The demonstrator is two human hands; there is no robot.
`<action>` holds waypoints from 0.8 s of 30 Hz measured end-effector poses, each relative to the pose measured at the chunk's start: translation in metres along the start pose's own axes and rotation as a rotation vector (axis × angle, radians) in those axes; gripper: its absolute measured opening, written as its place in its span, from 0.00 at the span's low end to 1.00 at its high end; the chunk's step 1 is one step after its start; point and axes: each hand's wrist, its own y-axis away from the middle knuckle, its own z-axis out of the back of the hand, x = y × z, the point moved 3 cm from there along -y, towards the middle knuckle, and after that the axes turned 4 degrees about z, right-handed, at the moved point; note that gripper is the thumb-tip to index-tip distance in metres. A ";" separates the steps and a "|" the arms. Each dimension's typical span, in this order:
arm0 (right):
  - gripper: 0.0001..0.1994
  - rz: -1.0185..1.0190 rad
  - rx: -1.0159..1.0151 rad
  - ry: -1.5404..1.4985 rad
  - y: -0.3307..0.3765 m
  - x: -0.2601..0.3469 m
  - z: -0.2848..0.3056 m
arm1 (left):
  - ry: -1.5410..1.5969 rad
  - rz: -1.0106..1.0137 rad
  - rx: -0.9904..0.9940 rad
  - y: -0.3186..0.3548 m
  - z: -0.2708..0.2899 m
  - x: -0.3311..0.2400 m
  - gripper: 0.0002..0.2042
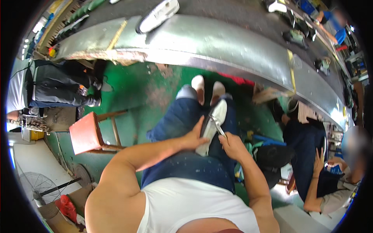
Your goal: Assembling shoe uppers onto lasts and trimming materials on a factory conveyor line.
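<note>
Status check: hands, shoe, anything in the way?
Left hand steadies white shoe on lap. Right hand grips thin metal tool at shoe. Nothing in the way.

Shoe factory or assembly workshop. Long curved metal conveyor line [217, 42] runs across upper frame, carrying a white shoe [158, 15] at top centre and more dark footwear [296, 37] at upper right. Green painted floor [132, 89], worn and stained, centre left. Red wooden stool [86, 133] at left. Seated co-workers beside the line at left edge and lower right. Floor fan [39, 185] and cardboard boxes [58, 217] lower left.
</note>
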 end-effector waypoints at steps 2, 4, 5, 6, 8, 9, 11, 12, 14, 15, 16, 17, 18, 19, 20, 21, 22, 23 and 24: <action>0.19 0.121 -0.306 -0.193 0.003 0.009 0.009 | -0.065 -0.046 0.006 0.001 0.000 0.009 0.54; 0.19 0.060 -0.215 -0.162 -0.010 -0.013 0.007 | -0.137 0.003 0.022 0.002 0.000 -0.014 0.54; 0.20 -0.019 -0.099 -0.135 -0.017 -0.022 0.006 | -0.149 -0.008 0.013 0.003 0.002 -0.012 0.54; 0.20 -0.101 -0.018 -0.309 -0.017 -0.014 0.021 | -0.220 0.017 0.015 -0.002 0.008 -0.007 0.53; 0.21 -0.072 -0.111 -0.407 -0.015 -0.040 0.005 | -0.239 0.087 -0.030 -0.021 0.023 -0.018 0.41; 0.21 -0.066 -0.178 -0.513 -0.007 -0.051 -0.008 | -0.244 0.075 -0.036 -0.039 0.026 -0.025 0.41; 0.21 -0.056 -0.252 -0.602 0.000 -0.058 -0.024 | 0.131 0.276 -0.053 -0.078 0.029 -0.024 0.32; 0.21 -0.059 -0.328 -0.698 0.002 -0.065 -0.028 | 0.201 0.252 -0.050 -0.086 0.033 -0.029 0.28; 0.21 -0.054 -0.333 -0.788 0.004 -0.082 -0.038 | 0.249 0.320 -0.027 -0.091 0.049 -0.041 0.27; 0.22 -0.054 -0.338 -0.885 0.002 -0.086 -0.039 | 0.295 0.395 -0.001 -0.089 0.061 -0.049 0.26; 0.22 -0.059 -0.331 -0.917 0.002 -0.092 -0.038 | 0.312 0.369 0.013 -0.086 0.072 -0.056 0.26; 0.22 -0.058 -0.341 -0.930 -0.001 -0.098 -0.039 | 0.209 0.301 0.043 -0.077 0.090 -0.082 0.29; 0.22 -0.053 -0.325 -1.007 -0.003 -0.104 -0.042 | 0.088 0.197 -0.035 -0.064 0.108 -0.120 0.35; 0.22 -0.051 -0.307 -1.086 -0.005 -0.108 -0.045 | 0.060 0.176 0.010 -0.051 0.129 -0.166 0.39; 0.22 -0.055 -0.309 -1.103 -0.009 -0.109 -0.044 | 0.031 0.068 -0.027 -0.042 0.149 -0.202 0.40; 0.23 -0.068 -0.280 -1.115 -0.014 -0.108 -0.041 | -0.150 -0.067 -0.169 -0.040 0.169 -0.226 0.36; 0.23 -0.080 -0.259 -1.124 -0.019 -0.109 -0.039 | -0.208 -0.073 -0.148 -0.045 0.185 -0.264 0.35; 0.23 -0.086 -0.266 -1.134 -0.021 -0.110 -0.038 | -0.331 -0.111 -0.094 -0.058 0.197 -0.306 0.34; 0.23 -0.102 -0.234 -1.169 -0.023 -0.110 -0.035 | -0.553 -0.349 -0.245 -0.078 0.205 -0.338 0.32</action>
